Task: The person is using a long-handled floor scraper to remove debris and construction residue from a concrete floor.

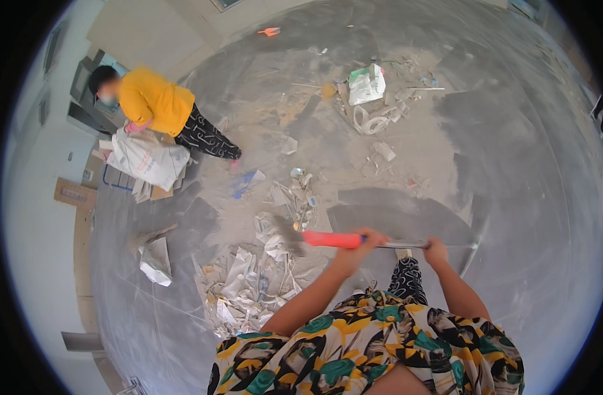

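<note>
My left hand [375,238] grips a broom handle [400,244] just behind a red sleeve [333,239]. My right hand [436,250] is closed around the same handle, farther along to the right. The broom's head [287,236] is blurred and points left, over or against debris; I cannot tell whether it touches the floor. A heap of torn paper and plastic scraps [242,279] lies to the left of my hands. Another strip of rubbish [301,195] lies just beyond the broom's head.
At the upper left a person in a yellow shirt [156,101] bends over a white woven sack [151,159] on a stack of cardboard. A white and green bag [367,86] stands among dusty scraps ahead. A dustpan-like white container [156,261] lies at the left.
</note>
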A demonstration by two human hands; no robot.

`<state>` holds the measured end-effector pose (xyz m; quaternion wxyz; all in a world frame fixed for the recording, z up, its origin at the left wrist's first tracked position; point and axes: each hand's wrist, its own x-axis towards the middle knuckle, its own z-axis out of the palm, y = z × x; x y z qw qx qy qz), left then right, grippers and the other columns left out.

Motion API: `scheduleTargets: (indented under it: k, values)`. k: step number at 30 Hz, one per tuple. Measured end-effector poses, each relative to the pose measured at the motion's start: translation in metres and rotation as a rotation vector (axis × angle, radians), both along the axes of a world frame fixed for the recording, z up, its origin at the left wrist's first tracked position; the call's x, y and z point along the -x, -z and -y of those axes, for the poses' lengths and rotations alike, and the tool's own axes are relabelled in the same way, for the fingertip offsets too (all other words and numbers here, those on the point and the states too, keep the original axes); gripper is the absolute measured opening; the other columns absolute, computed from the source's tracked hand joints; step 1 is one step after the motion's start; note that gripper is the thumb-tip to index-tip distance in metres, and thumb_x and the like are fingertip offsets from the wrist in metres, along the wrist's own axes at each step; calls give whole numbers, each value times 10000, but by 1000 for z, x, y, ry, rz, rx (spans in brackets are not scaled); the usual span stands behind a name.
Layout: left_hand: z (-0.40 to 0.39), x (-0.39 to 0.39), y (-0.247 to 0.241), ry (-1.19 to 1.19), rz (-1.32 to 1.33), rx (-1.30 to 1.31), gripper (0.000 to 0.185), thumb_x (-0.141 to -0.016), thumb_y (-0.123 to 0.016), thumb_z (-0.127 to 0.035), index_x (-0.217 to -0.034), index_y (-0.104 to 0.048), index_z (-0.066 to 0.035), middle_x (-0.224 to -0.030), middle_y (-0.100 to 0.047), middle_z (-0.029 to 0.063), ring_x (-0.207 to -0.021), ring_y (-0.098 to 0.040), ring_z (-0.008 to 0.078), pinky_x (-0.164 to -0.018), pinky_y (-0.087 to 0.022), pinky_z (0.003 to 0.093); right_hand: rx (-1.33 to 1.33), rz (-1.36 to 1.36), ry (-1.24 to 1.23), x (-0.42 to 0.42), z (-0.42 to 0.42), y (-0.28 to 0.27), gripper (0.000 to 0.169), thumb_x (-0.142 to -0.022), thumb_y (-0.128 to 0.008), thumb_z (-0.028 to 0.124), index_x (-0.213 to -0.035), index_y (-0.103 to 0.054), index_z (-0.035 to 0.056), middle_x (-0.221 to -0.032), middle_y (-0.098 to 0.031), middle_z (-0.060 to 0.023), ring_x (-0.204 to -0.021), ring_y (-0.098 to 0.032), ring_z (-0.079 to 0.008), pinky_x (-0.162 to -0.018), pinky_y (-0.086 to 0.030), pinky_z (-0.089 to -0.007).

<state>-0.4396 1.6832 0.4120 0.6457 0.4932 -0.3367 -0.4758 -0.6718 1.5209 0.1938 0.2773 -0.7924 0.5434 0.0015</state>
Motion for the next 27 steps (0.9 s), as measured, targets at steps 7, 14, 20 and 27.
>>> scheduleTargets:
  k: [7, 14, 20, 27]
  values:
    - [136, 31, 6, 51, 114, -112, 193, -906, -599, -185, -884, -625, 5, -955, -664, 86, -928, -603, 146, -839, -466, 286, 84, 19, -112, 25, 127, 35, 200, -744, -697, 195, -932, -644, 154, -998, -619, -125, -878, -603, -355, -737, -489, -447]
    - [137, -45, -47, -250, 326, -90, 195, -882, -559, -129, -752, -626, 0, -821, -658, 116, -830, -631, 234, -859, -482, 413, -4, 179, -229, -124, 164, -13, 277, -654, -719, 127, -915, -699, 218, -990, -620, -77, -904, -615, -284, -745, -506, -396]
    - [105, -90, -89, -421, 384, 28, 272, -870, -615, -206, -683, -546, -22, -706, -597, 99, -792, -623, 252, -903, -454, 518, -155, 180, -330, -246, 131, -53, 179, -761, -668, 332, -870, -685, 191, -944, -630, -84, -921, -609, -272, -771, -492, -392]
    - [43, -134, -114, -604, 501, 5, 252, -862, -589, -166, -685, -521, 0, -692, -585, 135, -758, -617, 268, -896, -460, 522, -176, 524, -448, -342, 62, -70, 268, -845, -599, 365, -795, -638, 104, -892, -610, -105, -805, -600, -337, -703, -468, -440]
